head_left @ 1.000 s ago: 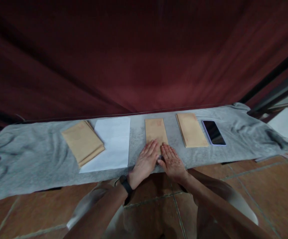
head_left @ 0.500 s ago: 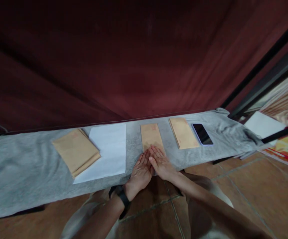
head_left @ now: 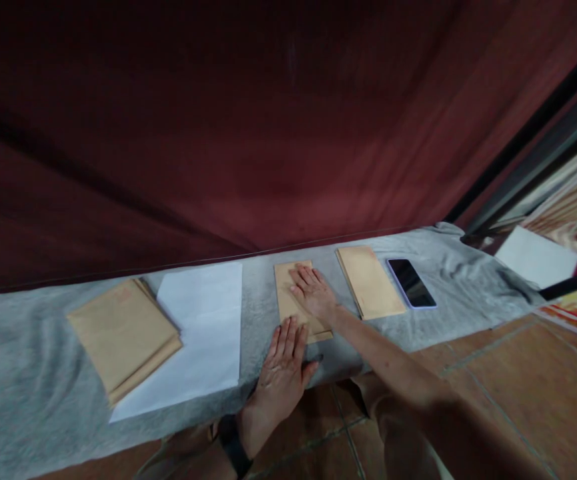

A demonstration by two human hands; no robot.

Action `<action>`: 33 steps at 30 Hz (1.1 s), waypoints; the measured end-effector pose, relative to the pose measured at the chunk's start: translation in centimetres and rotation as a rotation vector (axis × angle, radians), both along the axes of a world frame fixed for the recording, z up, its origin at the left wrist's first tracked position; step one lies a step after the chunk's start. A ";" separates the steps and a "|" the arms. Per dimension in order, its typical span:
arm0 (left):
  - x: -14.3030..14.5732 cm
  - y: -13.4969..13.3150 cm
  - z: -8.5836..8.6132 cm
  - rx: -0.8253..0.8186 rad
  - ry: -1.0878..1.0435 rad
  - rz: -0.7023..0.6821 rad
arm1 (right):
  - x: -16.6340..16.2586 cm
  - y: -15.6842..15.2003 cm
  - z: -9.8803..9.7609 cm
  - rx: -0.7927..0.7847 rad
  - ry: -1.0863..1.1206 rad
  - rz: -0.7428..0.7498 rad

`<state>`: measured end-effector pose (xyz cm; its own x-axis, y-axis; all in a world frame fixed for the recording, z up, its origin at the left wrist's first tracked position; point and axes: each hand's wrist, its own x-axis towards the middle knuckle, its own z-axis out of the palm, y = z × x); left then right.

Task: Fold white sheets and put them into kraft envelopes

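Note:
A brown paper envelope [head_left: 291,300] lies lengthwise on the grey cloth in front of me. My right hand [head_left: 314,293] rests flat on its upper part, fingers stretched out and pointing up and left. Lower down, my left hand [head_left: 284,367] lies with its fingers extended, the fingertips at the envelope's lower left edge; a dark band is on that wrist. To the right is a stack of brown envelopes [head_left: 372,283]. On the left, more brown envelopes [head_left: 126,333] lie askew, partly over white paper [head_left: 208,333].
A phone [head_left: 412,283] with a pale purple case lies right of the envelope stack. The grey cloth [head_left: 23,373] covers a narrow bench against a dark red curtain [head_left: 248,133]. Below is a tiled floor [head_left: 508,380]; a white panel [head_left: 537,257] stands at the far right.
My hands, side by side at the envelope's lower end before, have separated. The right hand has slid up the envelope, the left stays near its lower left edge. The view has shifted slightly.

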<state>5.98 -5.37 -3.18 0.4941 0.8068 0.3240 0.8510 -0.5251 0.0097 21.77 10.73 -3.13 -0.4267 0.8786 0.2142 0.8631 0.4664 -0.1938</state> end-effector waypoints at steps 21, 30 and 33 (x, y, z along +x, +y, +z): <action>0.1 0.4 -0.3 -0.032 -0.010 -0.014 | 1.5 2.8 0.2 -0.218 -0.049 0.354; 0.0 0.6 0.3 -0.039 -0.012 -0.028 | 1.5 -2.0 0.6 -0.227 -0.021 0.391; -0.2 0.7 -0.3 -0.056 -0.022 -0.031 | 1.6 -3.6 0.8 -0.196 -0.010 0.376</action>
<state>5.81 -4.68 -3.44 0.5127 0.8082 0.2898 0.8334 -0.5496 0.0585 23.32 7.16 -2.31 -0.7263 0.6853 0.0525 0.6425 0.7041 -0.3026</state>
